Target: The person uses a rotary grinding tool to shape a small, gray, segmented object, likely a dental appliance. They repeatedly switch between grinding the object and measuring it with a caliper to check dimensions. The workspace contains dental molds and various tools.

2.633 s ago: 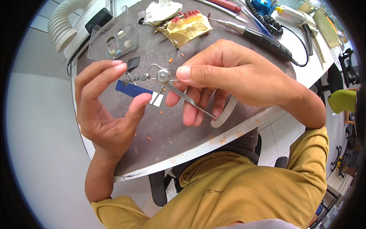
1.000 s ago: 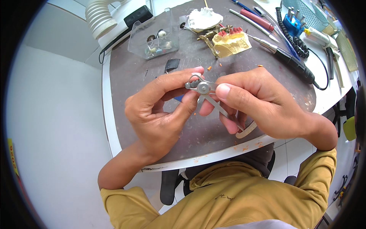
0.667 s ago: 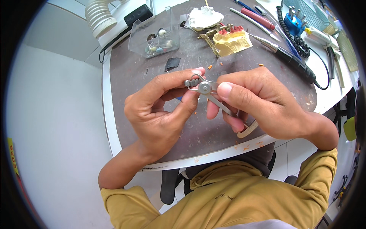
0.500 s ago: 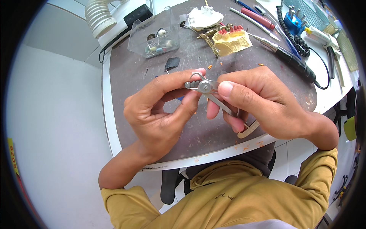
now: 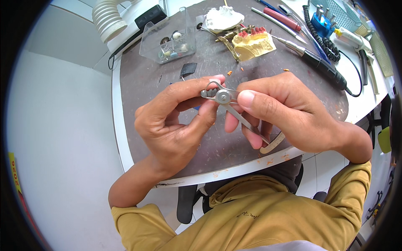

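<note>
Between the fingertips of my left hand [image 5: 173, 119] is a small dark grey metal dental bridge [image 5: 210, 92], its tooth-shaped bumps in a row. My fingers cover part of it. My right hand [image 5: 287, 111] grips a silver dental caliper [image 5: 224, 97] by its arms, thumb on top. The caliper's curved jaws reach around the bridge; whether both tips touch it I cannot tell. Below my right fingers, the curved scale [image 5: 273, 143] of the caliper sticks out near the table's front edge.
Beyond my hands lie a yellow dental model [image 5: 253, 45] with red teeth and a white plaster model [image 5: 224, 19]. A clear box [image 5: 167, 46] of small polishing tips stands at the back left. On the right rests a black rotary handpiece [image 5: 322, 67]. Orange scraps [image 5: 229, 73] dot the grey mat.
The caliper's pointer arm has swung a little along the scale, toward its lower end. Both hands stay nearly where they were, holding the bridge and the caliper.
</note>
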Demonstrator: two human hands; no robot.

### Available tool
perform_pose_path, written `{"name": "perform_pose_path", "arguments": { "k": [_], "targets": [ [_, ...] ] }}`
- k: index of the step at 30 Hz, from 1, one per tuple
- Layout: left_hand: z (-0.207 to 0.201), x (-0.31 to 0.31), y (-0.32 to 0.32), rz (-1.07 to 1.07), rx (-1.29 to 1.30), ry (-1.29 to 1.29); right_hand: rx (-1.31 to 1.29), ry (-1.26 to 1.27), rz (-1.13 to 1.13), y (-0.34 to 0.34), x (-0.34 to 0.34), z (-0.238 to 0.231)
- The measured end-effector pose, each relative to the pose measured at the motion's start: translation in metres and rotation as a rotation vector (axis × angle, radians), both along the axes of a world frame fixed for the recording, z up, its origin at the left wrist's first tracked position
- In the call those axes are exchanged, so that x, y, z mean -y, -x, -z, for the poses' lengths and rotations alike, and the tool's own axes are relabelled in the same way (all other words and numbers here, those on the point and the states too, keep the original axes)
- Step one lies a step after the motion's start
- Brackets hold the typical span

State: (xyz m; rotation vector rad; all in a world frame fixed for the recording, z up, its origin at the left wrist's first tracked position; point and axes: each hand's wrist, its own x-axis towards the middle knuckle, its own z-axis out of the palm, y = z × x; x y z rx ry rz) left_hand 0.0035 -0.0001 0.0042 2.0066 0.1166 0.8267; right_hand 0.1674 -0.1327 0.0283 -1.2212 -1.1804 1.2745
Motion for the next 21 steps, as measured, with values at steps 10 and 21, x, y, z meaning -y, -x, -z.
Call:
{"name": "perform_pose_path", "arguments": {
  "k": [10,21],
  "targets": [
    [0.0025,0.0028,-0.0073,-0.076,0.055,0.028,0.010,-0.012,-0.024,-0.0038,-0.0004,0.0014],
    [0.0029,0.0023,-0.0071,-0.140,0.050,-0.011,-0.021,0.029,0.011,-0.0032,-0.0025,0.0020]
  ]
}}
